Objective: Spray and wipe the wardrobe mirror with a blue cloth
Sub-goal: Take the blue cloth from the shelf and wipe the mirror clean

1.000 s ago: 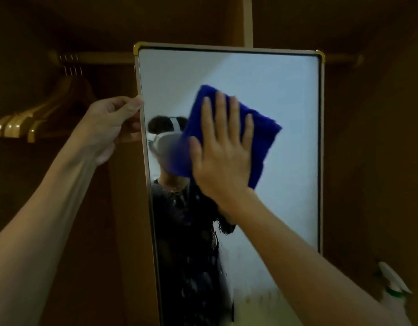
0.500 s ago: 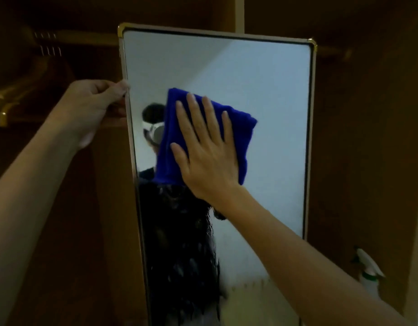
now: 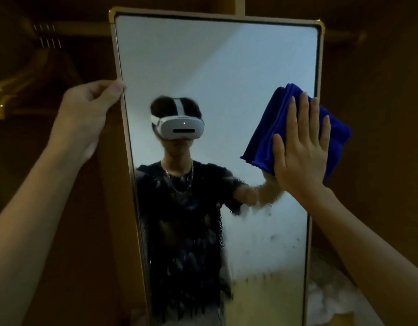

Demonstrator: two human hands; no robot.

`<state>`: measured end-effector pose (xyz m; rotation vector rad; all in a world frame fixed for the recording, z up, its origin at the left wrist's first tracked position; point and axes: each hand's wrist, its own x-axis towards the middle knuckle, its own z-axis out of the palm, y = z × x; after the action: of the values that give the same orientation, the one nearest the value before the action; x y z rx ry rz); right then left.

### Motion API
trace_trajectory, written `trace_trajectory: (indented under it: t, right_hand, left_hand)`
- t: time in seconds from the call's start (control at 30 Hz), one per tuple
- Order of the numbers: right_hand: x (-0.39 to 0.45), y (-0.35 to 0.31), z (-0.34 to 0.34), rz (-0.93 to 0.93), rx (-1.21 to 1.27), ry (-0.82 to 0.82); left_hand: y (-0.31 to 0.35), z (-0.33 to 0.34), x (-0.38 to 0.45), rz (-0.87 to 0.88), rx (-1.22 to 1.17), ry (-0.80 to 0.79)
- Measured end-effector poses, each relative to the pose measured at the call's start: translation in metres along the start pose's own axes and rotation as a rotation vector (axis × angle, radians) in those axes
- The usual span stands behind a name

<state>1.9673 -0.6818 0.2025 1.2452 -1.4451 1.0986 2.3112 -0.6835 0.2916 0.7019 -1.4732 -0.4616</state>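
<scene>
The tall wardrobe mirror with a pale frame and gold corners fills the middle of the view. My right hand lies flat, fingers straight, pressing a folded blue cloth against the glass at the mirror's right edge. Part of the cloth hangs past the frame. My left hand grips the mirror's left edge, thumb on the front of the frame. Wet streaks and droplets cover the lower half of the glass. The spray bottle is out of view.
Wooden hangers hang on a rail at the upper left inside the dark wardrobe. Brown wardrobe panels stand on both sides of the mirror. Something pale and crumpled lies at the lower right.
My right hand has slid the cloth from the mirror's left-centre across to its right edge. The view has shifted, and the spray bottle at the lower right has dropped out of sight.
</scene>
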Motion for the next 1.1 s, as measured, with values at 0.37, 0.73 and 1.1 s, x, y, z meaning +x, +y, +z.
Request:
trace_trajectory:
  t: [0.37, 0.73, 1.1]
  right_hand:
    - [-0.045, -0.016, 0.007, 0.069, 0.026, 0.002]
    - [-0.047, -0.168, -0.005, -0.21, 0.135, -0.086]
    - [-0.047, -0.217, -0.006, -0.301, 0.199, -0.116]
  left_hand:
    - [-0.057, -0.011, -0.045, -0.091, -0.131, -0.14]
    - [-0.053, -0.015, -0.042, -0.118, -0.151, -0.217]
    - [-0.053, -0.01, -0.045, -0.031, -0.076, -0.225]
